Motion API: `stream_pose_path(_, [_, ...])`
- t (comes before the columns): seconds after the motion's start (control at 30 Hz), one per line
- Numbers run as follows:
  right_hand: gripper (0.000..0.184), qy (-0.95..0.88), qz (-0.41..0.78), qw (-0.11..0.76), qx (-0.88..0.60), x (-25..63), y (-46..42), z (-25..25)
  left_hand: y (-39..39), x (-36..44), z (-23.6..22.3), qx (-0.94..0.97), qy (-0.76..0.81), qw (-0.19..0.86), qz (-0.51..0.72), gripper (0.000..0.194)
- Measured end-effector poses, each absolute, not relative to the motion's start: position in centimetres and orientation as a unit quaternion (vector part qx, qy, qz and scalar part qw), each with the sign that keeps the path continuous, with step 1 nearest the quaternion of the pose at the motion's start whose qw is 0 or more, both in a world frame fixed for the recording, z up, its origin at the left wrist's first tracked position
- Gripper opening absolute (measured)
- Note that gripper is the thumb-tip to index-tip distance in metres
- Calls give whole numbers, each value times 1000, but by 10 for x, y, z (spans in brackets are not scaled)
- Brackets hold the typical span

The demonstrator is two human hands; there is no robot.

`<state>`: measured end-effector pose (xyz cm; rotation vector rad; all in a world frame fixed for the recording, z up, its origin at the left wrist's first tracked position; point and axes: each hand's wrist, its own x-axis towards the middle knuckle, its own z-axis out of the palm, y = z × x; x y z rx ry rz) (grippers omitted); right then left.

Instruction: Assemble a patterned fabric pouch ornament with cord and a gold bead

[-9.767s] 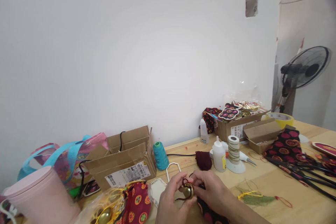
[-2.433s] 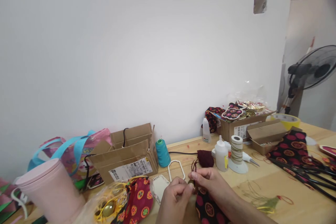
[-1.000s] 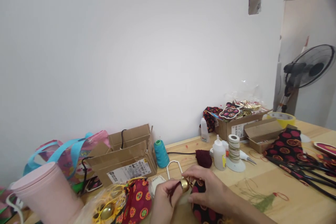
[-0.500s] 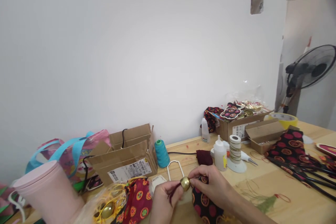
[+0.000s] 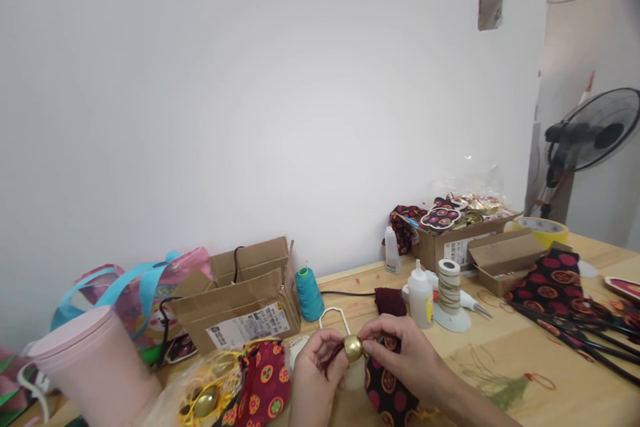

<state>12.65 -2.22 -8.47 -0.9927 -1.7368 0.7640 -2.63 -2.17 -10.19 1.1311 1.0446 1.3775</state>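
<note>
Low in the middle, my left hand (image 5: pixel 315 373) is closed in a pinch on dark red cord beside a small gold bell (image 5: pixel 353 347). My right hand (image 5: pixel 403 355) is closed too, its fingertips against the bell's right side, and a black pouch with red circle print (image 5: pixel 386 387) hangs under its palm. The bell sits between the two hands, just above the wooden table (image 5: pixel 530 353).
To the left: a red patterned pouch (image 5: pixel 264 380), yellow cord with another bell (image 5: pixel 203 401), a pink cup (image 5: pixel 93 373), open cardboard boxes (image 5: pixel 235 310). Behind: teal thread spool (image 5: pixel 309 293), white loop (image 5: pixel 334 320), glue bottles (image 5: pixel 420 293), a ribbon spool (image 5: pixel 449 287). A fan (image 5: pixel 590 130) stands right.
Since a second ago the bell has come clear between my fingertips and my hands have drawn slightly apart along the cord. The black pouch has dropped lower under my right hand.
</note>
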Motion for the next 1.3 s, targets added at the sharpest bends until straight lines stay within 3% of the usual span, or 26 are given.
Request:
stream_pose_path(0.27, [28,-770,278,412,-399,127,-25,-85,-24,-25,-100,519,465,464,547,20])
stream_pose_path(0.37, [25,-794,258,386,-394,129,-22,-86,-25,-25,-98,544,469,442,537,17])
stream_pose_path(0.67, [24,-807,230,403,-364,138,-14,-85,-26,-26,-93,552,487,423,528,14])
stream_pose_path(0.77, [21,-847,145,364,-359,141,-17,-76,-25,-24,-94,507,493,471,527,15])
stream_pose_path(1.0, [7,-926,-6,147,-347,140,-21,-34,-21,-20,-101,432,451,597,503,32])
stream_pose_path(1.17, [4,-947,33,84,-307,135,-16,-9,-28,-19,-101,398,398,664,493,31])
stream_pose_path(1.3, [14,-943,120,81,-299,138,-11,-1,-34,-19,-97,370,349,697,505,25])
